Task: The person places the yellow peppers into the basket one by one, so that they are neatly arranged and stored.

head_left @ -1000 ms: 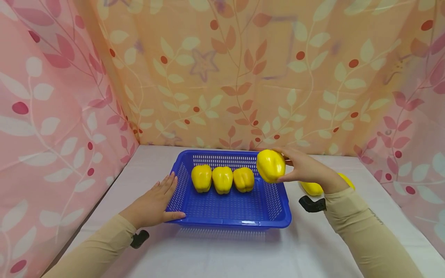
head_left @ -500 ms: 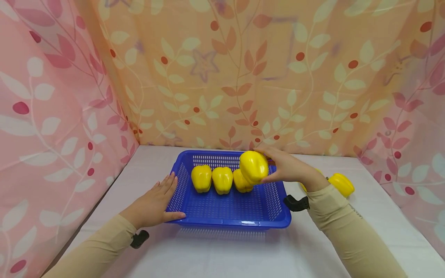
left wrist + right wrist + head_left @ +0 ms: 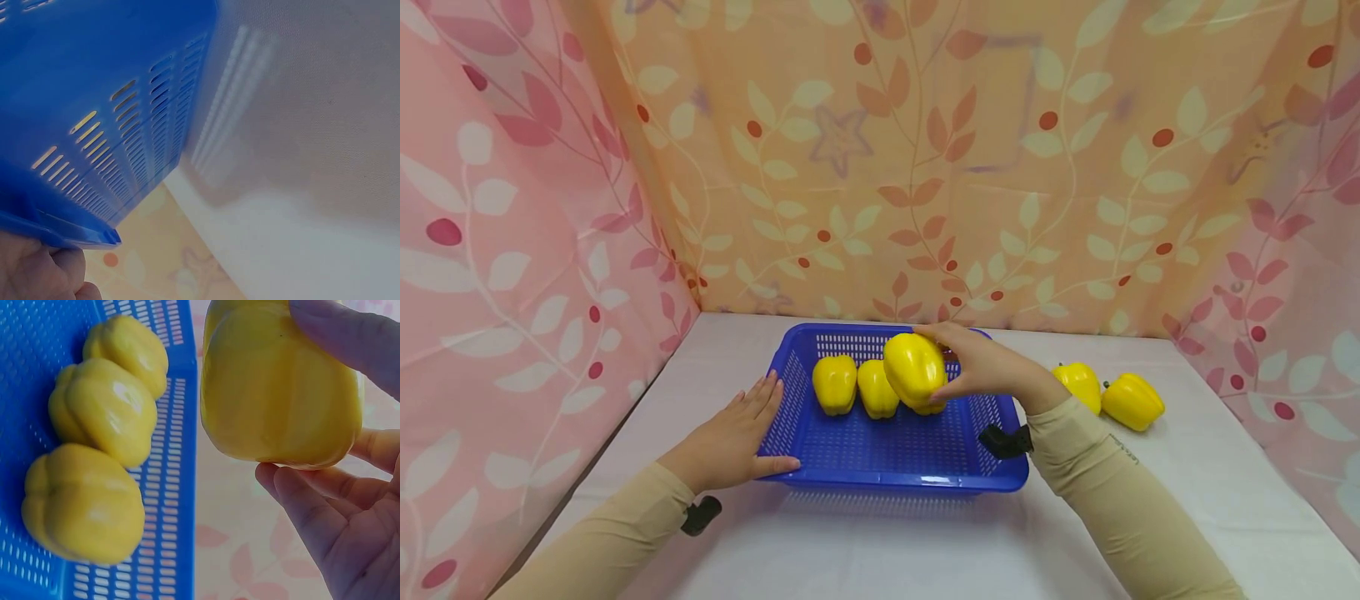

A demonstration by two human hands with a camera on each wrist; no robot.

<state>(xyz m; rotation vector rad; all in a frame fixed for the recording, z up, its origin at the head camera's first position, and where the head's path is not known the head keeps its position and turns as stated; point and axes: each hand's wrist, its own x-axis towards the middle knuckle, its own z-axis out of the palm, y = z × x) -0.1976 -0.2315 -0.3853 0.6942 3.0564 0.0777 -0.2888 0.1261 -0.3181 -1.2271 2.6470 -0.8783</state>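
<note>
In the head view a blue plastic basket (image 3: 887, 480) with slotted walls stands on the table. My left hand (image 3: 722, 442) rests on its left rim with straight fingers, the thumb lying over the front left corner. My right hand (image 3: 985, 367) holds a yellow bell pepper (image 3: 913, 368) above the basket, thumb on one side and fingers on the other. Inside, along the back wall, sit a left pepper (image 3: 835, 385), a middle pepper (image 3: 876, 390) and a third, mostly hidden behind the held one. The right wrist view shows this third pepper (image 3: 84, 503) whole, apart from the held pepper (image 3: 281, 387).
Two more yellow bell peppers, one (image 3: 1078, 385) partly behind my right forearm and one (image 3: 1133, 402) beside it, lie on the white-covered table (image 3: 880, 550) right of the basket. Patterned curtains (image 3: 880, 167) enclose the back and both sides.
My right hand has carried its pepper leftward from the basket's right rim to above the third pepper. The two peppers on the table have come into fuller view. My left hand has stayed put.
</note>
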